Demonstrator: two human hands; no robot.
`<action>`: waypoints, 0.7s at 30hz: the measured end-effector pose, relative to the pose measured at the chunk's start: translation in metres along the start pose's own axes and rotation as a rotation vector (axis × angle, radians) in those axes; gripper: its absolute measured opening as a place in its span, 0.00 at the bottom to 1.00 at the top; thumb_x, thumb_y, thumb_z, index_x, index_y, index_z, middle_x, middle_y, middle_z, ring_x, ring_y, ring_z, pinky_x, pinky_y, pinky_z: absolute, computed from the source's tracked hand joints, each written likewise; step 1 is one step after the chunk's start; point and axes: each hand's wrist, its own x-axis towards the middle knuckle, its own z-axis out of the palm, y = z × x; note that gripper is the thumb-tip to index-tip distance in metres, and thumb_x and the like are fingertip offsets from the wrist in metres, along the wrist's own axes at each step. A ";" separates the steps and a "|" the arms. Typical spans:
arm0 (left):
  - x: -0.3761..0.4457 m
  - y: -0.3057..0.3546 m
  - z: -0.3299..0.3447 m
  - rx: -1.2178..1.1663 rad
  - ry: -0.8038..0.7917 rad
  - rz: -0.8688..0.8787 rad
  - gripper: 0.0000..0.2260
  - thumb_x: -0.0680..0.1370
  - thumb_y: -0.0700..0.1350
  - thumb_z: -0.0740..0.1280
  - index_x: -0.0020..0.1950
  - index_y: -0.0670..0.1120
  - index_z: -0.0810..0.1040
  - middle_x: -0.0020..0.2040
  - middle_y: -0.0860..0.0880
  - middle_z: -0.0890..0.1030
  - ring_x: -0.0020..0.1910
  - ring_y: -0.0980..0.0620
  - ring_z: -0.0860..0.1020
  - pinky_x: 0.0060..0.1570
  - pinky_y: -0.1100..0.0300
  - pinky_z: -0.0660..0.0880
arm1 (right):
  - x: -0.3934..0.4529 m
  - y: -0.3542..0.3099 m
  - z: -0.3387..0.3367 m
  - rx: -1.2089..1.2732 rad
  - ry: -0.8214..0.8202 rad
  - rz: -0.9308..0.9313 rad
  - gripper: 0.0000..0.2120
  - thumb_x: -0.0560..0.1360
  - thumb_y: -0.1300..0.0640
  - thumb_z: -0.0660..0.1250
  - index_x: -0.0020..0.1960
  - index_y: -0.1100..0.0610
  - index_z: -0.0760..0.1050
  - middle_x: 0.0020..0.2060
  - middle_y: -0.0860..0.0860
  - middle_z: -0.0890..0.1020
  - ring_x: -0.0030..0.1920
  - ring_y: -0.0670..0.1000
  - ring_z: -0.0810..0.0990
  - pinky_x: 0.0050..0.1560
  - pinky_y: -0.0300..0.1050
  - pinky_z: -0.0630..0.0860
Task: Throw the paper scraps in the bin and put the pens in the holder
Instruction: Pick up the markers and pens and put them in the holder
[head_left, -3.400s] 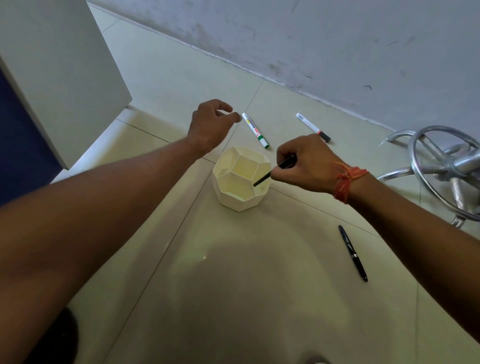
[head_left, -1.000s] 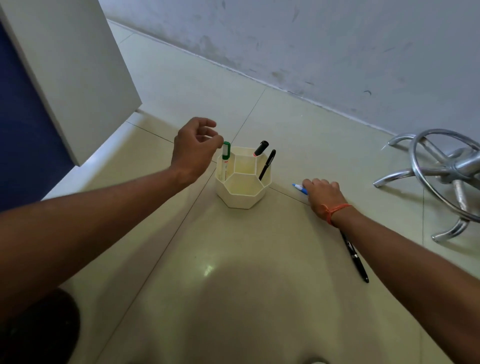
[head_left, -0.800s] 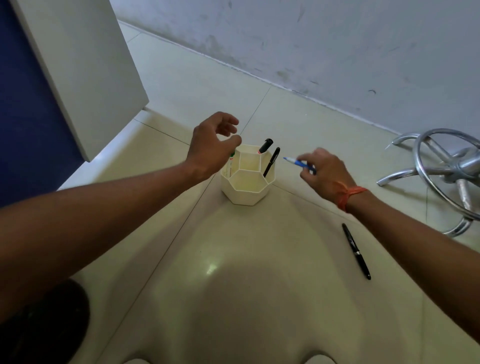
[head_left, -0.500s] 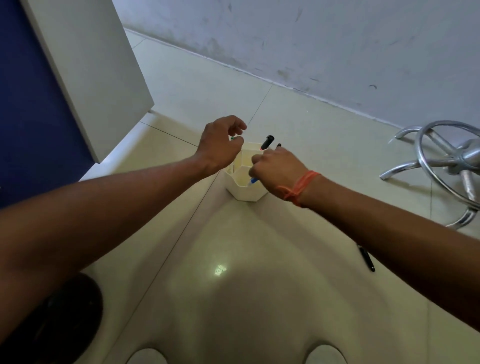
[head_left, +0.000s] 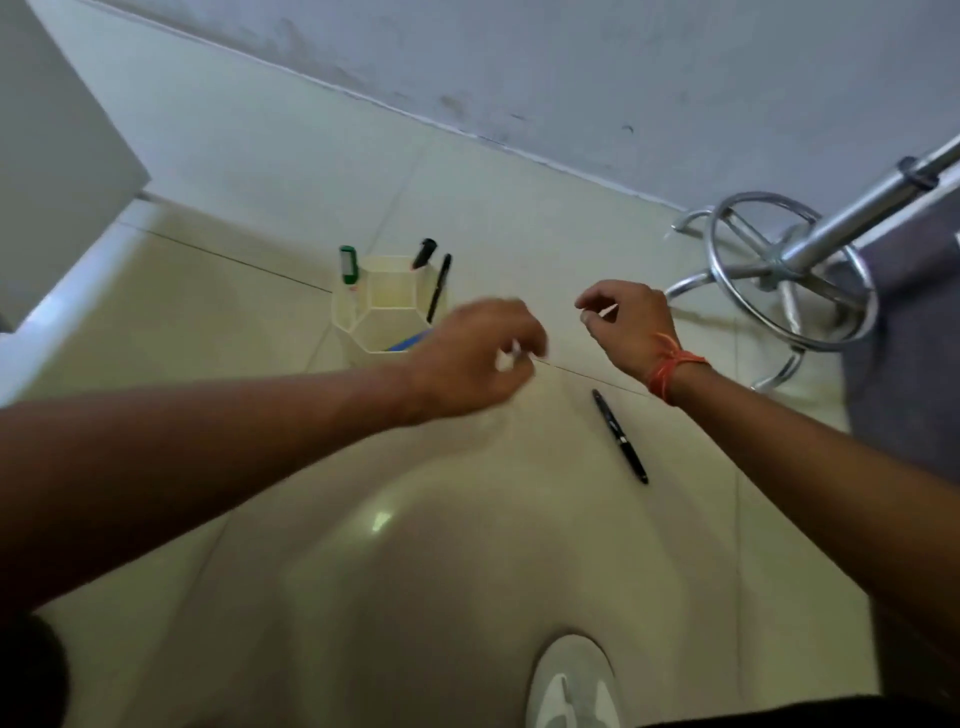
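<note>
A white honeycomb pen holder (head_left: 387, 306) stands on the tiled floor. It holds a green-capped marker (head_left: 348, 265), a black-capped marker (head_left: 423, 253), a thin black pen (head_left: 439, 288) and a blue pen (head_left: 410, 342). One black pen (head_left: 621, 436) lies flat on the floor to the holder's right. My left hand (head_left: 478, 358) is blurred and hovers just right of the holder with loosely curled fingers and nothing in them. My right hand (head_left: 628, 322) hangs farther right, above the floor pen, with its fingers apart and empty. I see no paper scraps or bin.
A chrome stool base (head_left: 789, 280) with a slanted pole stands at the right, next to a dark grey surface (head_left: 914, 338). A white cabinet panel (head_left: 62, 156) fills the left. The wall runs along the back. My shoe (head_left: 571, 680) shows at the bottom.
My right hand put the blue pen into the holder, let go and drew back to the right. My left hand moved from the holder's rim to the right.
</note>
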 end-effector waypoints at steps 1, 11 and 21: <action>0.007 0.008 0.028 0.029 -0.161 0.000 0.11 0.73 0.39 0.65 0.53 0.46 0.81 0.48 0.48 0.82 0.47 0.49 0.79 0.51 0.56 0.76 | 0.002 0.008 -0.004 0.031 -0.008 0.032 0.07 0.73 0.62 0.69 0.47 0.53 0.82 0.40 0.47 0.83 0.39 0.49 0.82 0.53 0.50 0.81; 0.028 0.029 0.205 0.644 -0.632 0.266 0.19 0.78 0.42 0.61 0.69 0.42 0.71 0.67 0.38 0.72 0.65 0.35 0.71 0.69 0.37 0.63 | 0.029 0.011 0.017 0.297 -0.013 0.020 0.09 0.70 0.63 0.68 0.45 0.51 0.81 0.34 0.47 0.81 0.33 0.48 0.80 0.42 0.44 0.81; 0.015 0.023 0.022 0.107 -0.132 -0.366 0.13 0.83 0.48 0.56 0.64 0.48 0.75 0.50 0.46 0.80 0.48 0.43 0.80 0.47 0.49 0.76 | 0.070 -0.056 0.026 0.541 0.069 -0.034 0.11 0.70 0.65 0.65 0.49 0.55 0.80 0.38 0.58 0.84 0.30 0.50 0.82 0.33 0.44 0.79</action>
